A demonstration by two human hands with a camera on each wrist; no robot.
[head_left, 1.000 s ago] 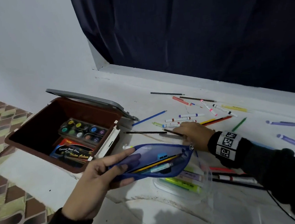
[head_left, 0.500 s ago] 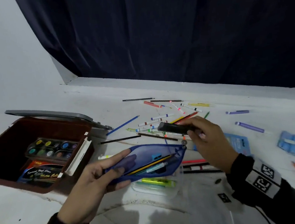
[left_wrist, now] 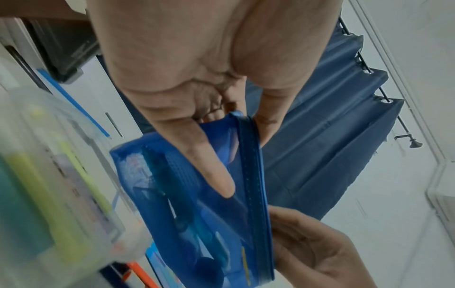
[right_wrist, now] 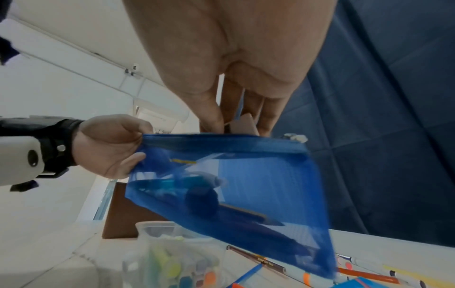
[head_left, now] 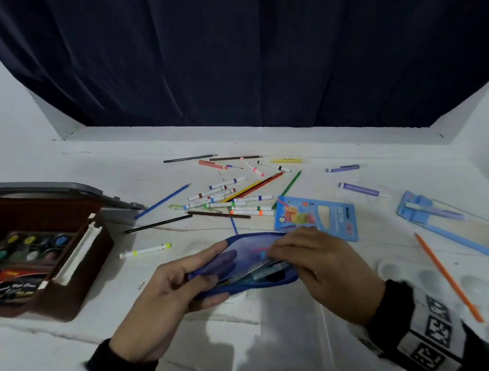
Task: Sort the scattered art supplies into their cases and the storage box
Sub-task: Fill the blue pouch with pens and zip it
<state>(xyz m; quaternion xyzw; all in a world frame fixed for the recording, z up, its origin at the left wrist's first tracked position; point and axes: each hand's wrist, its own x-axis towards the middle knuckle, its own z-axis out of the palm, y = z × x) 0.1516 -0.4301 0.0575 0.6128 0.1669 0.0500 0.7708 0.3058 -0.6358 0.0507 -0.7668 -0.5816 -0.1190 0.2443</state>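
A blue mesh zip pouch (head_left: 248,252) is held above the white table between both hands. My left hand (head_left: 169,285) grips its left end, thumb on top and fingers underneath. My right hand (head_left: 325,266) curls over the right end, fingertips at the open zipper edge. Through the mesh (right_wrist: 246,185) I see pens, a pencil and a dark round piece. Markers and coloured pencils (head_left: 226,198) lie scattered beyond the pouch. The brown storage box (head_left: 79,292) stands open at the left with a paint set (head_left: 28,246) inside.
A blue marker pack (head_left: 316,217) lies just behind my right hand. At the right lie an open blue case (head_left: 460,227), an orange pencil (head_left: 446,274) and purple pens (head_left: 357,189). A clear tub of highlighters (right_wrist: 172,259) sits under the pouch. A yellow-tipped marker (head_left: 144,251) lies near the box.
My right hand lifted a black item off the table, carried it to the pouch, and now sits at the pouch's opening with the item out of sight. The head view swung right.
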